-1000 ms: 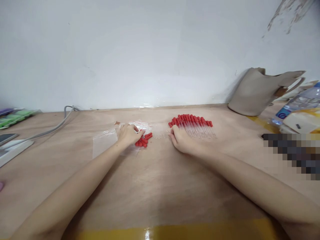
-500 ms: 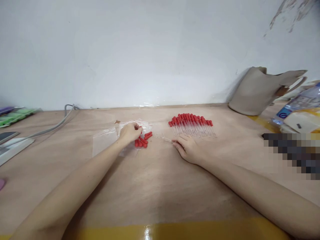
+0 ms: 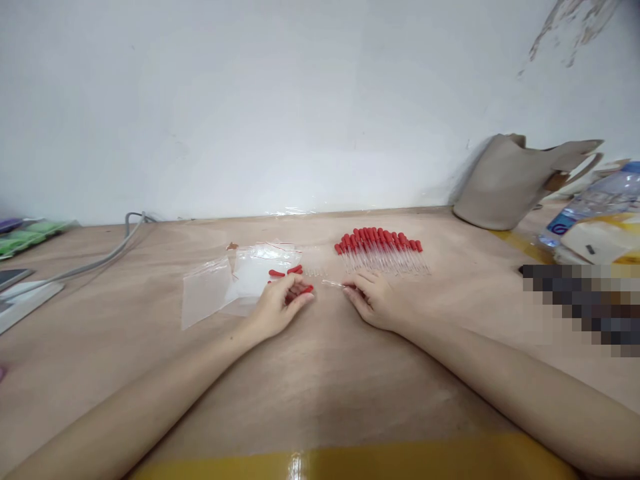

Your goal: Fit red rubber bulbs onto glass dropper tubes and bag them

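Between the fingers of my left hand (image 3: 280,305) is a red rubber dropper bulb (image 3: 307,290), its end pointing right. My right hand (image 3: 374,298) pinches a thin clear dropper tube (image 3: 333,284), whose free end points left toward the bulb; the two are a short gap apart. Loose red bulbs (image 3: 277,273) lie behind my left hand, which partly hides them. A small group of clear tubes (image 3: 315,267) rests between the hands. Just beyond my right hand, droppers with red bulbs fitted (image 3: 381,245) lie side by side in a row.
Clear plastic bags (image 3: 205,293) lie flat to the left of the bulbs. A grey cable (image 3: 107,259) and a white power strip (image 3: 35,303) are at far left. A beige bag (image 3: 493,187) leans on the wall at right, near a plastic bottle (image 3: 595,197).
My left hand has come from the bulb pile toward the right and nearer to me, bringing a red bulb with it. My right hand stays nearly in place with the tube.
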Demonstrator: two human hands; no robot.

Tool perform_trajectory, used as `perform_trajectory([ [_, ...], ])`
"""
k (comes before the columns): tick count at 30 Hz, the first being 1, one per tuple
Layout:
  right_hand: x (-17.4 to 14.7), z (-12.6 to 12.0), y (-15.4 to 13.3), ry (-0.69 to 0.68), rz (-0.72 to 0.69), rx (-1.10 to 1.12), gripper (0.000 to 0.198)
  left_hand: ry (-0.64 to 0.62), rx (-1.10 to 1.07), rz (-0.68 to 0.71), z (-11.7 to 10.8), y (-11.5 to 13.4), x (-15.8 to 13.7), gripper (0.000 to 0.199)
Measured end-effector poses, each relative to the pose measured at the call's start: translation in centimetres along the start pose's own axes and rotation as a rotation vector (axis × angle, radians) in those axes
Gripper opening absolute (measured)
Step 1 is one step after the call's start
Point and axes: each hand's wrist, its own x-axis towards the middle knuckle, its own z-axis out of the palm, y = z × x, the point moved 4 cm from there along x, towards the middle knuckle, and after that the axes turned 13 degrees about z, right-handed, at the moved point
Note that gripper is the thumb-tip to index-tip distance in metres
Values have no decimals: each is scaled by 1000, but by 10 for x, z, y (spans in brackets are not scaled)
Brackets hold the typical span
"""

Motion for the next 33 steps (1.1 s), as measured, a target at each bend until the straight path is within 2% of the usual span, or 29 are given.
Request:
perform_trajectory([
  [5, -3, 2, -5, -33, -58, -17, 20, -65, 79, 85, 12, 2, 0, 18],
  [16, -2, 4, -5, -35, -55, -12, 20, -16, 76, 170, 6, 8, 6, 16],
  [21, -1, 2, -6, -103, -73, 56, 20, -23, 42, 86, 12, 3, 0, 19],
  [26, 2, 1, -2, -166, -105, 83, 20, -104, 43, 147, 13, 10, -3, 18],
  [33, 5, -7, -2, -170, -219, -72, 24, -181, 26, 167, 17, 13, -3, 21],
])
